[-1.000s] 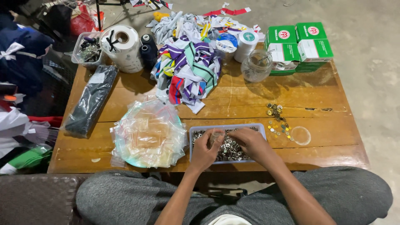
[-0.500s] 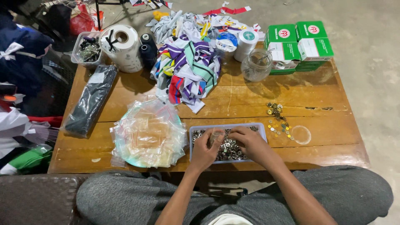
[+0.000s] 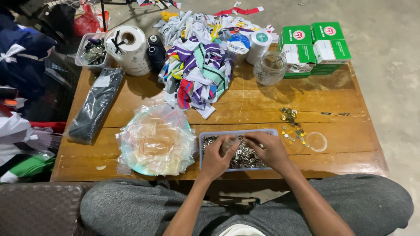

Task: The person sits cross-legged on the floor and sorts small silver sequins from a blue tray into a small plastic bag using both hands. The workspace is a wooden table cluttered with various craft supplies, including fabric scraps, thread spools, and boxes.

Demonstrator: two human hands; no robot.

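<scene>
A shallow grey-blue tray (image 3: 205, 139) full of small silver metal pieces sits at the near edge of a wooden table (image 3: 262, 102). My left hand (image 3: 216, 157) holds a small clear plastic bag (image 3: 229, 143) over the tray. My right hand (image 3: 267, 149) rests on the metal pieces with its fingertips pinched at the bag's mouth. To the left lies a pile of empty clear zip bags (image 3: 155, 140) on a light green plate.
Loose gold and silver pieces (image 3: 292, 126) and a clear lid (image 3: 316, 141) lie right of the tray. Farther back are striped ribbons (image 3: 199, 70), a glass jar (image 3: 270, 68), green boxes (image 3: 315, 46), tape rolls, a white label roll (image 3: 129, 49), black thread spools and a black packet (image 3: 95, 105).
Both hands have drawn closer together over the tray. The small clear bag now stands between the fingertips, with my right fingers at its mouth.
</scene>
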